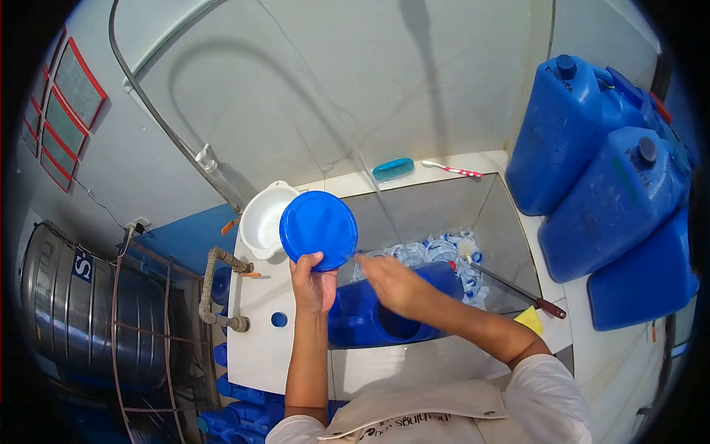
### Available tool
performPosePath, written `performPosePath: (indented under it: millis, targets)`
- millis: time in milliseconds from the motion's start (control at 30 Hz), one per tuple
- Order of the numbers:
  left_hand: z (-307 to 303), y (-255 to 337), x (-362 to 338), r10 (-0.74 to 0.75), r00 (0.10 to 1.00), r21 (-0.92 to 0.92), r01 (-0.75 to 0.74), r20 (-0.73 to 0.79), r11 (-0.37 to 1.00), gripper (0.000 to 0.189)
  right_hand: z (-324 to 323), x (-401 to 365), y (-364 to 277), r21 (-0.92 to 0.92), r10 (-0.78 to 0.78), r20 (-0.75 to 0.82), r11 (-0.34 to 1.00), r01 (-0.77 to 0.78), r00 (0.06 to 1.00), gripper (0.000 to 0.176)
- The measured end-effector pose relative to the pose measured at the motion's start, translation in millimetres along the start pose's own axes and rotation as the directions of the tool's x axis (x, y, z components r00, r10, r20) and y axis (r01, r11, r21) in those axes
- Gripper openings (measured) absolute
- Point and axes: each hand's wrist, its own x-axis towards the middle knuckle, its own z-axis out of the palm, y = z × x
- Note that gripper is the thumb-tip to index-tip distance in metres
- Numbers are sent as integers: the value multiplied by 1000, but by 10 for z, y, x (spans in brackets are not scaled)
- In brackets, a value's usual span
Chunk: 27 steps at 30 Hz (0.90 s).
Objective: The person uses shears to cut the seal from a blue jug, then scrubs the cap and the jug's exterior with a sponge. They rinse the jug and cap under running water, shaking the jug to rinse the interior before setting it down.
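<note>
- Your left hand (314, 283) is closed on the near edge of a round blue disc (318, 231), thumb on its upper face; whether it is a lid or a shallow dish, you cannot tell from here.
- Your right hand (390, 280) is blurred, fingers partly bent, just beside the disc's right edge; whether it grips anything cannot be told.
- Beyond your left hand and partly behind the disc sits a white bowl (262, 222) with its inside facing up.
- Beneath your right hand, a blue jug (353, 312) lies in the basin (510, 222), a dark opening showing on its upper side.
- Past your right hand, the basin also holds a heap of crumpled white-and-blue pieces (473, 285), with a long-handled tool (510, 283) slanting across them.
- Well to the right of your right hand stand big blue jerrycans (621, 200), two with dark caps on; their contents are hidden.
- Left of your left forearm, a small blue cap (279, 320) lies on the white counter (259, 348).
</note>
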Motion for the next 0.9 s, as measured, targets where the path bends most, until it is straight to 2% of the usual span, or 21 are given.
performPosePath:
  millis: [33,67,100,167,200,233,333,367,433,500,567,600,633,700,767,833,867,900]
  targets:
    - [-25,-13,2,8,1000,-14,-7,19,1000,61,10,-9,-30,9,-83,-47,996,84,995,40]
    - [-59,-22,-16,8,999,-25,-7,34,1000,62,94,-56,143,-81,-89,-58,993,85,994,36]
    - [-84,-26,-28,0,999,-20,0,33,1000,62,81,-41,101,-78,-81,-61,994,77,995,36]
    - [-81,-43,0,5,1000,-64,-4,8,998,65,4,37,22,-141,174,68,977,-163,982,34]
    - [-76,-35,11,6,1000,-62,-6,10,998,65,40,4,-98,-44,12,-69,999,-15,998,26]
    - [-79,-28,2,3,1000,-63,-3,1,998,65,34,35,-42,-40,15,-71,999,-18,997,26]
    - [-42,-25,-39,1,1000,-53,-2,-12,999,66,-14,110,132,-120,166,-73,977,-174,983,26]
    - [-22,-16,-24,14,1000,-36,-14,-12,999,66,8,81,84,-123,160,-75,978,-168,984,26]
    - [-30,-7,-19,22,1000,-43,-23,-19,999,66,70,-18,-106,-15,29,7,999,-29,1000,27]
    - [-55,-8,-41,20,999,-48,-21,-28,999,66,67,-11,37,-77,58,-19,995,-59,998,28]
    - [-59,4,-19,24,999,-46,-26,-44,999,68,39,27,81,-83,204,34,976,-201,978,27]
    - [-57,-1,-9,28,999,-47,-30,-44,998,68,79,-19,-35,-41,20,-58,999,-23,998,28]
    - [-70,0,-16,32,999,-48,-33,-34,998,67,62,4,-12,-36,23,-59,999,-25,998,28]
    - [-75,-10,-35,32,999,-47,-33,-24,998,67,-29,95,78,-103,173,-1,980,-172,985,29]
    - [-34,-38,-29,52,998,-27,-54,-44,998,66,-33,112,56,-90,158,-14,983,-159,987,27]
    - [-11,-50,-35,60,997,-20,-61,-47,998,65,21,53,-46,-65,-10,-63,998,6,998,24]
    - [-3,-59,-51,66,996,-14,-67,-52,998,65,49,44,-14,-64,-5,-65,998,1,998,24]
    - [14,-67,-64,64,997,-15,-64,-52,998,65,67,65,30,-62,83,-53,994,-86,995,22]
